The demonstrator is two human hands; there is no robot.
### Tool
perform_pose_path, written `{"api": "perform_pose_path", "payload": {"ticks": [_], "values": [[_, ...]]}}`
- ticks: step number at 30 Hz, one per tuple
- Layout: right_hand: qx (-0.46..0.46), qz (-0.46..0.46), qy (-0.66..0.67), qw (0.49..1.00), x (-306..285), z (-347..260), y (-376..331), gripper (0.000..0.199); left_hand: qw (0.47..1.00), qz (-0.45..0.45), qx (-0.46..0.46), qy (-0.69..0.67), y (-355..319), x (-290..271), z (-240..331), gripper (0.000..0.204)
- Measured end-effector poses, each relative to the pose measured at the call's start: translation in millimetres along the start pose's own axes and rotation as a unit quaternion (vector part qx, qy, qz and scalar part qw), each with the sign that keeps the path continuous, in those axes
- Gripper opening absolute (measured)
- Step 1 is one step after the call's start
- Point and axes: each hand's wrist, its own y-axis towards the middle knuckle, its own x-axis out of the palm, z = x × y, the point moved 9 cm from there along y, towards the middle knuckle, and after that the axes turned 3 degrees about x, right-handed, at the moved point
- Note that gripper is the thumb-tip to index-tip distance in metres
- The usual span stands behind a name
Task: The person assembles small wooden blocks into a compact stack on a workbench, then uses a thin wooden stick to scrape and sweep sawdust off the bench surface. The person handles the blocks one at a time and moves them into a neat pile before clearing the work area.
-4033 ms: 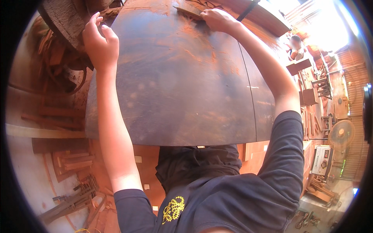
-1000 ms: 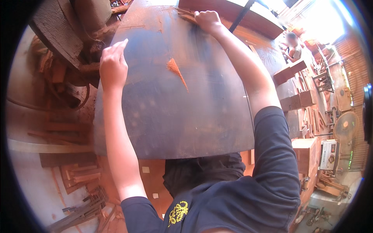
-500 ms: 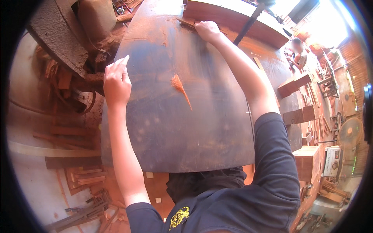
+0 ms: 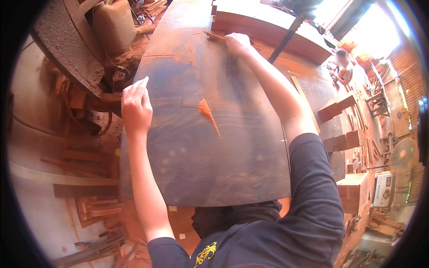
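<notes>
A broad dark tabletop [image 4: 214, 165] stretches out in front of me, streaked with orange-brown sawdust. Near its far end my right hand [image 4: 238, 44] is closed on a thin wooden strip [image 4: 215, 37], whose end sticks out to the left of the fingers. The rest of the strip is hidden under the hand. My left hand [image 4: 136, 107] is at the table's left edge, fingers bent and pressed together; anything inside them is hidden. Between the hands, a small wedge-shaped heap of sawdust [image 4: 205, 112] tapers toward me.
A long reddish-brown board [image 4: 272, 33] and a dark post [image 4: 286, 39] border the far side. Left stand a dusty machine [image 4: 67, 53] and a plastic jug [image 4: 114, 27]. Wood blocks [image 4: 337, 107] and a fan [image 4: 403, 155] are right; another person [image 4: 344, 71] sits beyond.
The whole scene sits slightly lower in the picture. My right hand stays at the far end with the wooden strip; my left hand keeps its place by the table edge.
</notes>
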Motion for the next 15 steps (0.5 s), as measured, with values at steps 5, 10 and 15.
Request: {"api": "perform_pose_path", "payload": {"ticks": [5,10,15], "values": [[-0.026,0.002,-0.011,1.0,-5.3,-13.4,-8.4,0.018,1.0,-0.001,-0.012,0.008,-3.7,-2.8,-6.9,0.029],[-0.053,0.013,-0.039,0.998,-8.5,-16.7,-14.2,0.016,1.0,-0.001,-0.011,0.014,-4.4,0.7,-6.4,0.03],[-0.071,0.025,-0.033,0.997,-7.9,-23.9,-22.7,0.015,0.999,0.0,-0.002,0.032,-4.2,-1.2,-2.1,0.03]]}}
